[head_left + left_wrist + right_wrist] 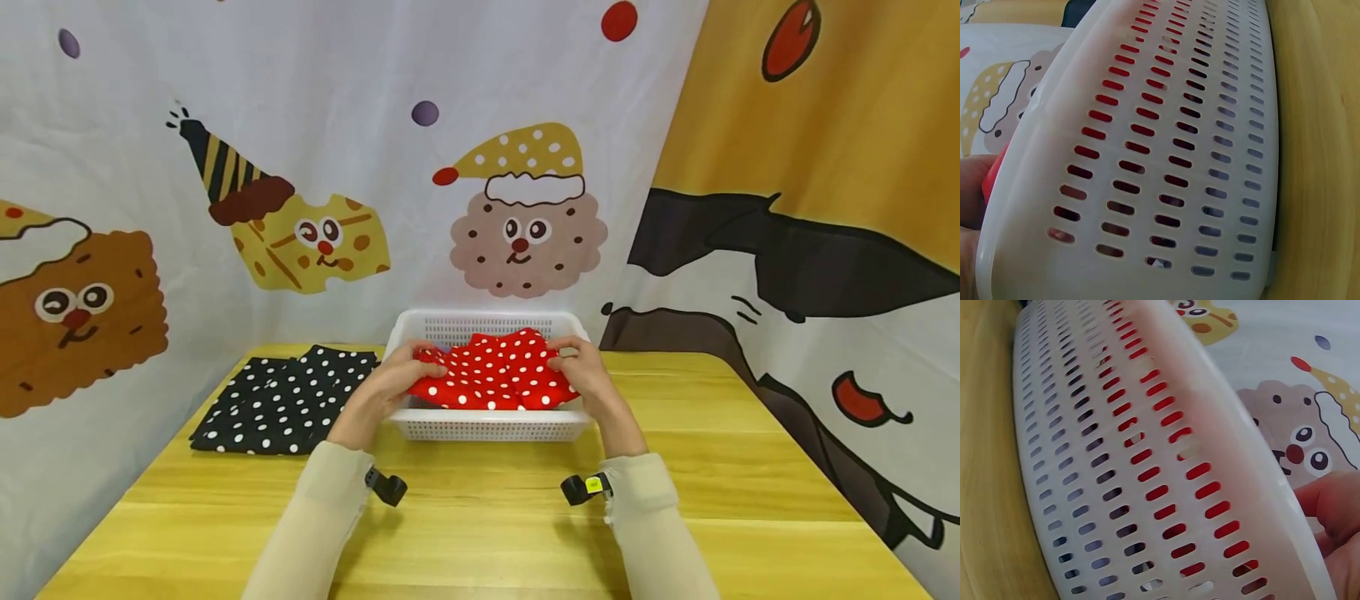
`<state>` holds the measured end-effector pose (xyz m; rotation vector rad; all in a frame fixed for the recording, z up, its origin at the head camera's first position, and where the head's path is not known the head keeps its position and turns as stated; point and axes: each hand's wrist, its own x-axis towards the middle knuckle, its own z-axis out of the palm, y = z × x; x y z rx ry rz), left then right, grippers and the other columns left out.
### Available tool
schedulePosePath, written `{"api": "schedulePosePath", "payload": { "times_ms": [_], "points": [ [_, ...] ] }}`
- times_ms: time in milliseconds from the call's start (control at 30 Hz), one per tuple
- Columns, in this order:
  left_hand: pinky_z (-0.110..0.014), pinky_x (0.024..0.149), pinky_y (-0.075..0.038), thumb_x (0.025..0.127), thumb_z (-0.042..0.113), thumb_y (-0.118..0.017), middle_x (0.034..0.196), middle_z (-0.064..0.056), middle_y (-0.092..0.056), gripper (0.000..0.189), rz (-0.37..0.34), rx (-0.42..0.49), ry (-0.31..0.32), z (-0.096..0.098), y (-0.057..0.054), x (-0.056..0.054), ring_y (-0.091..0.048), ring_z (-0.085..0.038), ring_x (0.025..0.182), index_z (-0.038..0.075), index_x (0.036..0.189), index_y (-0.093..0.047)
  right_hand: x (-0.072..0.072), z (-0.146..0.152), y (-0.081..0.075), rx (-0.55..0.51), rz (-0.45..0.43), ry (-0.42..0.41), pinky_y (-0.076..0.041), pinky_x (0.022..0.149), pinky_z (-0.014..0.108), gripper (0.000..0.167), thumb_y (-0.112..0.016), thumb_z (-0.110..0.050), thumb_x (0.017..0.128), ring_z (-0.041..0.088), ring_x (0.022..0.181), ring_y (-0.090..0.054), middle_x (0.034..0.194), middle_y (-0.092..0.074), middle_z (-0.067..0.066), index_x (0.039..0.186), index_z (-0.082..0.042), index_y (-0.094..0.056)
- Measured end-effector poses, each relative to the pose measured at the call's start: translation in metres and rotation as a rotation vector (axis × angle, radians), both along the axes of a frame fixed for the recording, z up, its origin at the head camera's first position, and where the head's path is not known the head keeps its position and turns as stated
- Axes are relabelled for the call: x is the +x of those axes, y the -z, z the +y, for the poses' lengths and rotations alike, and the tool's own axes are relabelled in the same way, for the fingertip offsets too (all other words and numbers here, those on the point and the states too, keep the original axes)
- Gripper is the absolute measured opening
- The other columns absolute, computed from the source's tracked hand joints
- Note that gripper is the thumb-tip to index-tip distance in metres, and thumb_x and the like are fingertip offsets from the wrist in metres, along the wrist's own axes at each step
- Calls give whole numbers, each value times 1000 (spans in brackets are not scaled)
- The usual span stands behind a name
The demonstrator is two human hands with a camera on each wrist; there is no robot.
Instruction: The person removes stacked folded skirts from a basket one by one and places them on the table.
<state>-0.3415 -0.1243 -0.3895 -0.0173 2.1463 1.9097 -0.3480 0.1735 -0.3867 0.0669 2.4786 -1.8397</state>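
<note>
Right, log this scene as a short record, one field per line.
Left hand: holds the left side of the red cloth
Right hand: holds its right side
Red cloth: white polka dots, inside the basket
Basket: white, perforated, on the table
Black cloth: white polka dots, on the table, left of the basket
Backdrop: cartoon print

In the left wrist view, the basket (1161, 147) hides most red cloth (993, 175) from us (left hand (970, 203) cropped, eight-to-nine o'clock).
</note>
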Motion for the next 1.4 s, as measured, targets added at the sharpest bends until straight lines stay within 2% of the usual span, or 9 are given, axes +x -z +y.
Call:
{"api": "schedulePosePath", "payload": {
  "times_ms": [133, 367, 533, 733, 900, 1000, 1133, 1267, 1400],
  "points": [
    [-42, 103, -54, 91, -6, -57, 158, -19, -35, 68, 20, -1, 17, -3, 0, 2, -50, -35, 128, 10, 155, -39, -3, 3, 0, -108, -41, -33, -61, 75, 26, 46, -54, -7, 100, 29, 109, -61, 147, -46, 24, 144, -1, -45],
    [-35, 94, -54, 90, -5, -51, 159, -14, -35, 64, -4, 57, 10, -6, 0, 2, -48, -35, 130, 15, 152, -47, -4, 6, 1, -294, -154, -126, -60, 82, 23, 56, -47, -5, 100, 32, 129, -49, 163, -33, 18, 155, -8, -42],
    [-39, 98, -50, 89, -4, -52, 161, -10, -30, 64, -23, 110, -2, -7, -1, 2, -41, -36, 135, 18, 149, -51, -4, 8, 1, -364, -208, -147, -59, 84, 22, 57, -47, -8, 100, 31, 132, -45, 165, -32, 15, 157, -8, -43],
    [-42, 101, -50, 89, -4, -52, 163, -8, -27, 66, -41, 145, -20, -10, -1, 4, -40, -36, 136, 22, 148, -53, -4, 6, 1, -374, -165, -103, -61, 85, 24, 51, -50, -16, 103, 27, 130, -50, 162, -39, 10, 153, -12, -50],
    [-44, 106, -49, 89, -5, -51, 165, -7, -25, 67, 1, 175, 6, -12, -3, 4, -36, -35, 140, 21, 151, -50, -2, 4, 0, -360, -75, -41, -62, 87, 27, 43, -59, -25, 104, 20, 120, -61, 152, -53, 7, 145, -13, -59],
    [-45, 108, -48, 88, -4, -52, 164, -7, -25, 66, 24, 185, 0, -12, -6, 4, -35, -34, 141, 20, 150, -50, 0, 4, -3, -388, -49, 1, -62, 85, 28, 39, -63, -23, 102, 17, 112, -64, 145, -56, 7, 140, -14, -62],
    [-42, 104, -50, 88, -4, -54, 161, -5, -29, 63, 53, 194, -31, -11, -13, 6, -39, -33, 139, 21, 145, -54, 0, 6, -8, -497, -61, 10, -63, 82, 30, 32, -60, -10, 100, 17, 106, -64, 138, -54, 7, 132, -17, -56],
    [-35, 95, -56, 89, -3, -54, 160, -5, -31, 60, 86, 234, -48, -10, -22, 9, -42, -33, 135, 19, 145, -54, -1, 10, -13, -595, -83, -21, -63, 82, 31, 37, -51, -2, 100, 19, 113, -59, 142, -47, 6, 131, -22, -50],
    [-31, 88, -61, 90, -2, -55, 160, -6, -30, 60, 102, 302, -38, -9, -29, 13, -43, -34, 134, 18, 146, -51, 0, 14, -15, -619, -89, -84, -61, 88, 29, 52, -45, -1, 100, 22, 130, -46, 159, -33, 2, 146, -24, -50]
  ]
}}
